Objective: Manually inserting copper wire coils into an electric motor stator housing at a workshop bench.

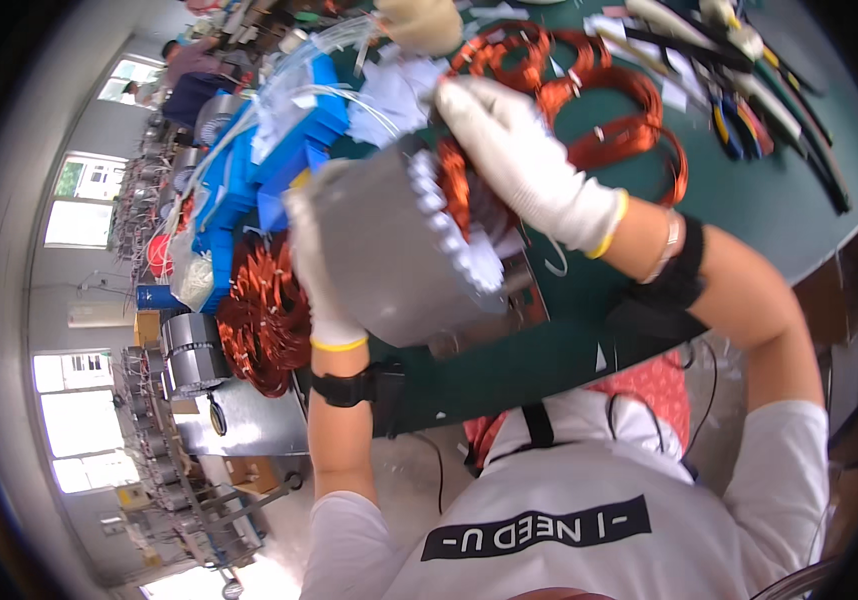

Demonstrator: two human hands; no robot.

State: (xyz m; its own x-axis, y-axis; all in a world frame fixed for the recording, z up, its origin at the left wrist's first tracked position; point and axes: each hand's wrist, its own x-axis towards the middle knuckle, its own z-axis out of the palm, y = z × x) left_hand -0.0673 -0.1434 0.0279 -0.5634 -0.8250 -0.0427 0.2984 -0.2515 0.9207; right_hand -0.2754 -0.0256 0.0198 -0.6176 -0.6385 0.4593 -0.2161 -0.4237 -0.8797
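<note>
A grey cylindrical motor stator (374,245) lies tilted on its side over the green table, white slot liners (439,215) edging its open end. My left hand (317,265), in a white knit glove, grips the stator's left side, its fingers partly hidden and blurred. At the stator's open end is a copper wire coil (456,190). My right hand (514,155), also gloved, is closed at the upper part of this coil, fingers bent together; the exact grip is smeared by motion.
More copper coils (629,130) lie beyond my right hand, others (264,310) at the left. Blue bins (294,125) hold white sleeving. Pliers (739,130) and dark tubes (799,130) lie at the far right. Another stator (192,355) stands left. A person (194,65) is far off.
</note>
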